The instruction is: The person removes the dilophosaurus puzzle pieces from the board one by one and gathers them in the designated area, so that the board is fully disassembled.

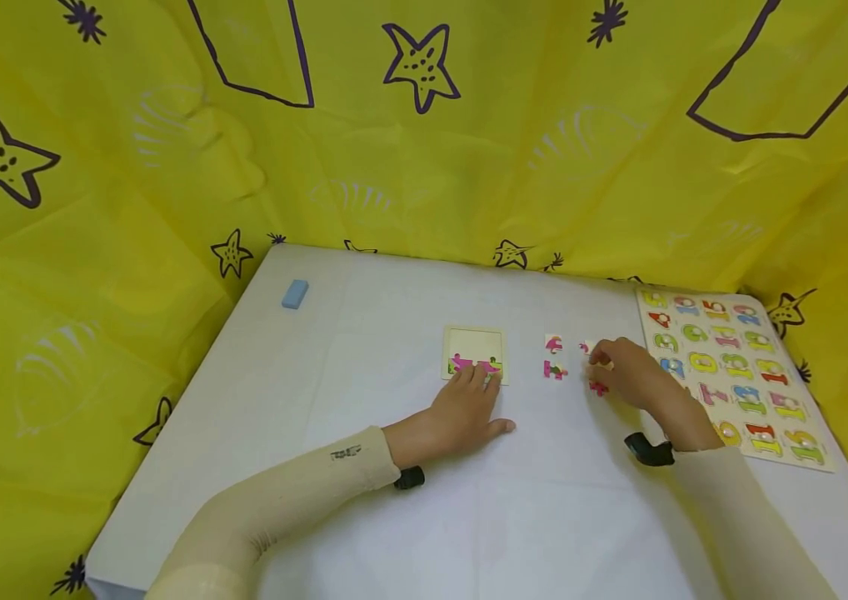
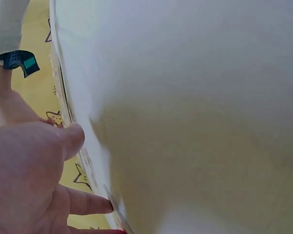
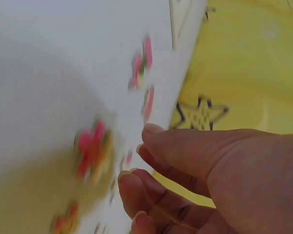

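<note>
A small square jigsaw tray [image 1: 475, 342] lies mid-table, its lower part filled with pink and green pieces. My left hand [image 1: 465, 412] rests with extended fingers on the tray's near edge. To the right, a jigsaw piece [image 1: 554, 342] lies above a second jigsaw piece [image 1: 555, 370]. My right hand [image 1: 630, 375] hovers over more pieces, partly covering them; one reddish piece [image 1: 599, 388] shows below its fingers. In the right wrist view, the bent fingers and thumb have a gap with nothing held, and a blurred pink-red piece [image 3: 90, 148] lies on the table.
A board of colourful numbers [image 1: 720, 340] lies at the right, close to my right forearm. A light-blue block [image 1: 295, 294] sits at the back left of the white table [image 1: 364, 333]. Yellow patterned cloth [image 1: 424, 167] hangs behind and along the sides.
</note>
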`<state>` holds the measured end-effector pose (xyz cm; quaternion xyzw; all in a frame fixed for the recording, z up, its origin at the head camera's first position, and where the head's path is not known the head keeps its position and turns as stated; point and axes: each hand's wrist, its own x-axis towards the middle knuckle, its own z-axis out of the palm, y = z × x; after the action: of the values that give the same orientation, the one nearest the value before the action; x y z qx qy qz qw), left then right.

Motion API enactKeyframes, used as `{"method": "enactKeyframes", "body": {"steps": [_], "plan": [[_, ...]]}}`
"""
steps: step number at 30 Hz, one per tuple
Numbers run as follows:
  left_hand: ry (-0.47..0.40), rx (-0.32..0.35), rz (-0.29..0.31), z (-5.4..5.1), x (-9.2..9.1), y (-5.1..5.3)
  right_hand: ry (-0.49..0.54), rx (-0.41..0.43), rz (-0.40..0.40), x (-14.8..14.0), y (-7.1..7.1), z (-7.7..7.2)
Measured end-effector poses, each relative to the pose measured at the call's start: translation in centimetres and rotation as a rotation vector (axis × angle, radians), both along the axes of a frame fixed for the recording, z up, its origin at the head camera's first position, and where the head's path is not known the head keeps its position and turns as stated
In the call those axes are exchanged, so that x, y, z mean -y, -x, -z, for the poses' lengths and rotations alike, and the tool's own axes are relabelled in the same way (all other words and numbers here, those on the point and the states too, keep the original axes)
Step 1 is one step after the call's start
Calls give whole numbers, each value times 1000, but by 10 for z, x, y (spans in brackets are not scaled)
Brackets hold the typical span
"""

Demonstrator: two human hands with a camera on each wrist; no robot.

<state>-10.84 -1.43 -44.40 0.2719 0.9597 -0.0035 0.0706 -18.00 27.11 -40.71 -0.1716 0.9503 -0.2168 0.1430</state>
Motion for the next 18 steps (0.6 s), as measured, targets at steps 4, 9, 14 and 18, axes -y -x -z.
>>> {"method": "enactKeyframes", "body": {"steps": [4, 9, 14, 18], "plan": [[13, -51, 12, 0, -3, 1, -10, -24, -71, 36, 0, 4], [37, -109, 19, 1, -3, 0, -43, -91, -174, 77, 5, 5], [25, -102, 5, 2, -4, -1, -58, -90, -224, 112, 13, 4], [37, -93, 7, 4, -5, -2, -71, -57, -230, 136, 21, 4]]}}
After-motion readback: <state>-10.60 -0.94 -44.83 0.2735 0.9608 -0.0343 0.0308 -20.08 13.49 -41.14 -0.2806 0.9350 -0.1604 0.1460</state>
